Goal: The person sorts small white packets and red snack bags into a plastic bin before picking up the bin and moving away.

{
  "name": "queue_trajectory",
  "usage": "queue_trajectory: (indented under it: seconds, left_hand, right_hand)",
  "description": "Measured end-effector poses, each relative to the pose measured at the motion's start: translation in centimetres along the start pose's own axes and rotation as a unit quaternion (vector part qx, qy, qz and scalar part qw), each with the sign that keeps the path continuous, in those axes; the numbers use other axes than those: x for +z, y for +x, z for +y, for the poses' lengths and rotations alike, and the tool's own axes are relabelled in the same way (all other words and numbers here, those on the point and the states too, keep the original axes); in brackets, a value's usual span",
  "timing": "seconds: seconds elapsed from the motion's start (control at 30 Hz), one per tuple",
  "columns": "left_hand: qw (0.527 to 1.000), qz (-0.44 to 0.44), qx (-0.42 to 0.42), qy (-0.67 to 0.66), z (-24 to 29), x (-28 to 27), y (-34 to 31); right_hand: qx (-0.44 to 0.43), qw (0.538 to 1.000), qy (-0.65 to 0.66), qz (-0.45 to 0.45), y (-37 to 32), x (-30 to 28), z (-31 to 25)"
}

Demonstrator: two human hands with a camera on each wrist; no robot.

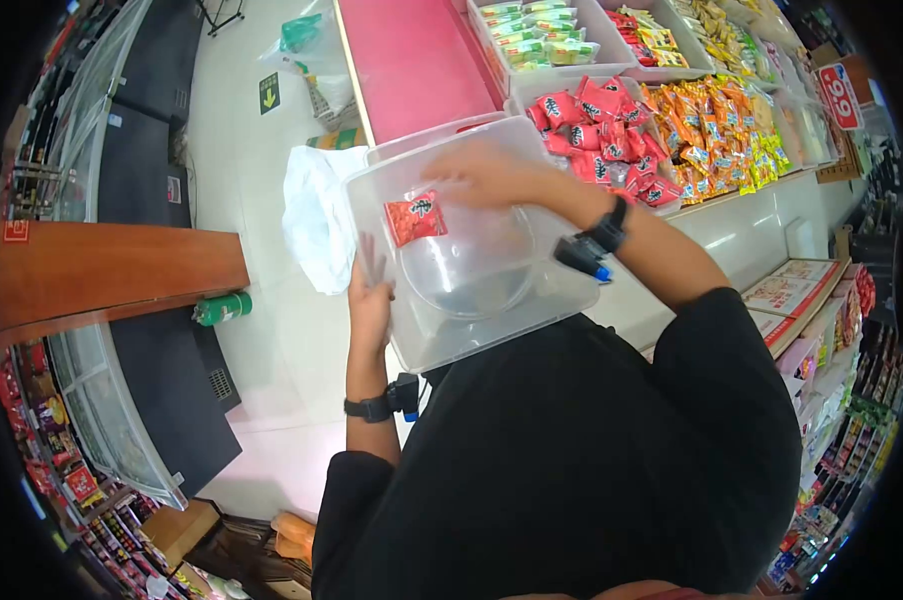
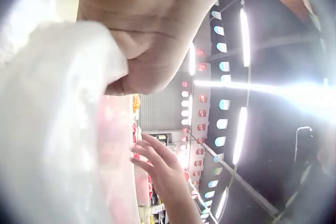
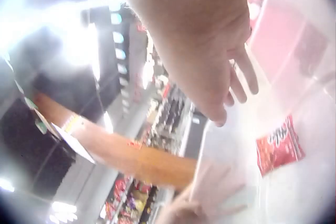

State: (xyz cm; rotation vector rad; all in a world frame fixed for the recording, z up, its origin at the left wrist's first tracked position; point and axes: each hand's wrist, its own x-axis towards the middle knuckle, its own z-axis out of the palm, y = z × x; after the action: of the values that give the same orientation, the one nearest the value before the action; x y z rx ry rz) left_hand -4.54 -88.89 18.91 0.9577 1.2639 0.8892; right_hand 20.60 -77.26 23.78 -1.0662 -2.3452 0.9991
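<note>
The likeliest trouble, I judge, is the clear bin (image 1: 427, 335) tipping; the left hand (image 1: 370, 305) seems to lie with straight fingers against the outside of its left edge, not plainly curled round the rim, so a knock from the other side could swing the near edge down; whether the far edge rests on the pink tabletop (image 1: 417, 70) cannot be told. A tilt would probably send the red packet (image 1: 415, 218) sliding along the smooth floor of the bin into a wall; the white plastic bag (image 1: 317, 225), just beside the left edge, could also snag on the left fingers.

The packet lies flat inside the bin, towards its far left corner, alone on the bin's floor; the right hand (image 1: 487, 180) is over the far part of the bin, its grip released, fingers loosely extended and holding nothing; the packet sits just beyond and below those fingertips, apart from them; the left grip has no hold on it, being outside the wall.
</note>
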Motion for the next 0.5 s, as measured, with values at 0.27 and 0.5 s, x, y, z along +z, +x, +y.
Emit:
queue_trajectory:
  seconds: [0.27, 0.5]
  left_hand:
    - [0.997, 0.048, 0.015, -0.052, 0.4, 1.7, -1.2]
    - [0.997, 0.023, 0.040, -0.054, 2.2, 1.8, -0.5]
  right_hand:
    - [0.267, 0.896, -0.330, 0.131, -17.2, -9.8, 16.5]
    - [0.259, 0.912, -0.283, 0.143, -17.1, -7.5, 18.1]
